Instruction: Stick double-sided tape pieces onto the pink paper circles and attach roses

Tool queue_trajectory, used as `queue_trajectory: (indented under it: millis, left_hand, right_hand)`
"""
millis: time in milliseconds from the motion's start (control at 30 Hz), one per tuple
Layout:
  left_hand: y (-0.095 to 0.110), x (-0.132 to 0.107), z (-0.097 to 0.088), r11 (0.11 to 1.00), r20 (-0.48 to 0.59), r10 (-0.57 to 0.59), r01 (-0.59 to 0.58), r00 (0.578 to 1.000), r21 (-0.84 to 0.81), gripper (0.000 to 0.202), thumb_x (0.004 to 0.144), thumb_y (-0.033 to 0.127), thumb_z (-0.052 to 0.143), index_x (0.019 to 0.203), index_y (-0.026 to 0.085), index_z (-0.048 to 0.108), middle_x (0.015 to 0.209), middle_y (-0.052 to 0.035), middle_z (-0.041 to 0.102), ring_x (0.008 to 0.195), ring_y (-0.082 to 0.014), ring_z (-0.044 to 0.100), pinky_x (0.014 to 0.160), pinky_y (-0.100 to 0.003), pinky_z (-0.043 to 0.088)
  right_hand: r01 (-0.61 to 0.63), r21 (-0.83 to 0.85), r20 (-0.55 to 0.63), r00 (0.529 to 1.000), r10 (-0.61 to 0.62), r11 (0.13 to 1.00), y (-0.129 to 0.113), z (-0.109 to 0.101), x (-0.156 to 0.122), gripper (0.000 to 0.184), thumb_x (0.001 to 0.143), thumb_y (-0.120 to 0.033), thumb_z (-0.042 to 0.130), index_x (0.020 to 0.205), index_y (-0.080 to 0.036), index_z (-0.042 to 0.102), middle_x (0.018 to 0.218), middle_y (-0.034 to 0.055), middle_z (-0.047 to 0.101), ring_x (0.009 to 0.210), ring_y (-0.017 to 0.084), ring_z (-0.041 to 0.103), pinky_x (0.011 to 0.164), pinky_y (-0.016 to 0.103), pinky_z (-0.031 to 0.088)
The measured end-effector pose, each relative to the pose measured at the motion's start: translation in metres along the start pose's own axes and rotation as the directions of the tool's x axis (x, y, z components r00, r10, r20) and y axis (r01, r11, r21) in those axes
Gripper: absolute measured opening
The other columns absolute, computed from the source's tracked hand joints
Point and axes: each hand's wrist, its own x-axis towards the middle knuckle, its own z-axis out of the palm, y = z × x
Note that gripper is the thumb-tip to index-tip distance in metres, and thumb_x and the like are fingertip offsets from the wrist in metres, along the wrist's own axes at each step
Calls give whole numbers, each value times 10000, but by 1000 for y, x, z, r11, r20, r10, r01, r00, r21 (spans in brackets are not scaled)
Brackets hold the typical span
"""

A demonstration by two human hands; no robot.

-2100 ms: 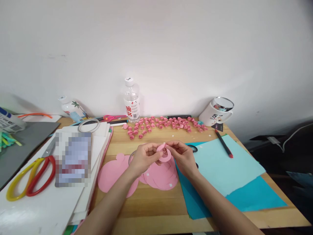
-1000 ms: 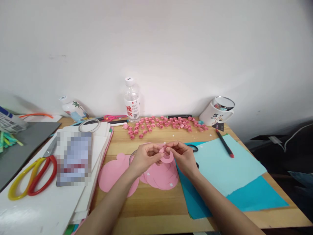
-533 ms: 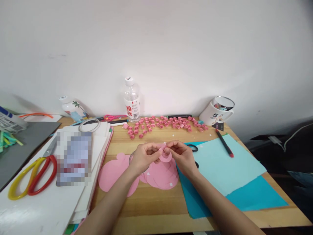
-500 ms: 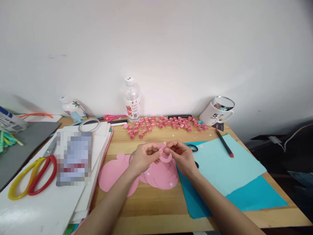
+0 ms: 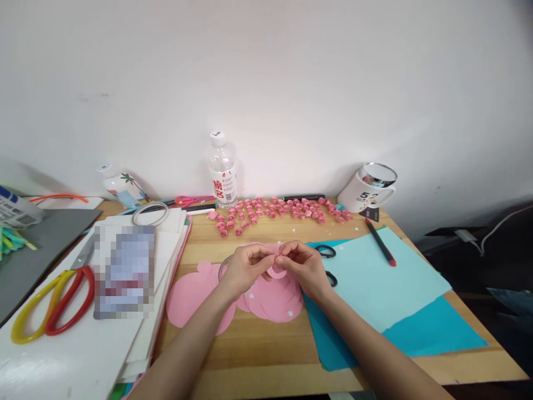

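My left hand [image 5: 249, 270] and my right hand [image 5: 303, 268] meet at the middle of the table, each with thumb and fingers pinched on one pink paper strip [image 5: 278, 271]. A curved part of the strip hangs between them; the pinched end is mostly hidden by my fingertips. Below the hands lie overlapping pink paper circles [image 5: 272, 303], with small white squares on some. Another pink circle [image 5: 194, 300] lies to the left, partly under my left forearm. Behind my hands, many small rolled pink paper roses [image 5: 297, 209] are spread along the wall.
On the left, red-and-yellow-handled scissors [image 5: 69, 300] and a blurred-out packet [image 5: 127, 272] rest on white paper sheets [image 5: 75, 366]. A clear bottle [image 5: 223, 175] and a white mug [image 5: 366, 189] stand by the wall. Blue sheets [image 5: 437, 330], black-handled scissors [image 5: 327, 251] and a red-tipped marker [image 5: 381, 243] lie right.
My fingertips have drawn closer together on the pink strip, and less of its curved loop shows. The whole view has shifted slightly; the things on the table stay put.
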Motion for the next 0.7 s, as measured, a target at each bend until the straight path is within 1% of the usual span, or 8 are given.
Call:
queue_trajectory:
  millis: [200, 367, 500, 567, 600, 633, 667, 700]
  left_hand:
    - [-4, 2, -4, 999, -11, 30, -30, 999, 12, 263, 752, 384, 628, 701, 127, 652, 649, -28, 646, 560, -125, 588, 529, -242, 482]
    - [-3, 3, -7, 996, -41, 52, -49, 998, 70, 246, 774, 305, 593, 602, 130, 603, 576, -4, 618, 549, -102, 555, 551, -214, 434]
    - [-4, 3, -6, 999, -92, 39, -35, 995, 41, 239, 764, 265, 583, 561, 142, 551, 529, 20, 584, 508, -95, 538, 516, -203, 410]
    - [-2, 4, -5, 998, -158, 58, -52, 986, 37, 229, 753, 277, 595, 572, 143, 552, 531, 25, 568, 507, -92, 530, 509, -199, 407]
    - [-1, 4, -5, 997, -195, 74, -67, 978, 43, 232, 749, 292, 602, 579, 143, 554, 533, 26, 560, 509, -92, 526, 507, -198, 407]
    - [0, 4, -6, 995, -228, 91, -83, 969, 47, 241, 746, 310, 607, 581, 143, 554, 533, 28, 550, 509, -91, 521, 505, -197, 408]
    - [1, 4, -6, 994, -254, 107, -99, 961, 47, 251, 744, 327, 610, 582, 144, 553, 531, 29, 541, 507, -91, 518, 504, -196, 411]
    - [2, 5, -7, 993, -272, 119, -111, 955, 45, 258, 743, 341, 611, 584, 146, 553, 531, 30, 536, 506, -92, 516, 503, -197, 415]
  right_hand:
    - [-21, -16, 18, 1000, 22, 1000, 1, 7, -2, 235, 626, -294, 773, 663, -186, 568, 605, -29, 593, 555, 114, 569, 544, 242, 470]
    - [-29, -35, 45, 999, 30, 999, -2, 17, -6, 213, 663, -266, 743, 664, -187, 544, 585, -34, 579, 542, 121, 579, 553, 257, 471]
    - [-25, -157, 52, 998, 34, 987, -5, 20, -4, 202, 689, -285, 713, 683, -192, 534, 594, -22, 592, 546, 135, 591, 525, 259, 481]
    - [64, -280, 86, 995, -41, 958, -7, 20, 2, 176, 705, -281, 694, 689, -196, 540, 629, -11, 590, 556, 135, 588, 505, 254, 483]
    - [149, -345, 117, 986, -115, 927, -8, 20, 6, 157, 715, -272, 683, 691, -199, 546, 653, -3, 588, 569, 135, 585, 502, 253, 483]
    - [259, -398, 160, 964, -212, 880, -8, 19, 11, 137, 724, -260, 673, 691, -203, 552, 676, 7, 590, 589, 137, 583, 503, 254, 484]
    - [379, -437, 210, 925, -317, 816, -8, 19, 15, 120, 733, -245, 663, 689, -208, 557, 696, 17, 595, 613, 143, 585, 510, 257, 486]
    - [493, -457, 256, 870, -422, 740, -6, 19, 19, 109, 741, -229, 654, 687, -215, 561, 710, 27, 605, 639, 149, 590, 525, 264, 492]
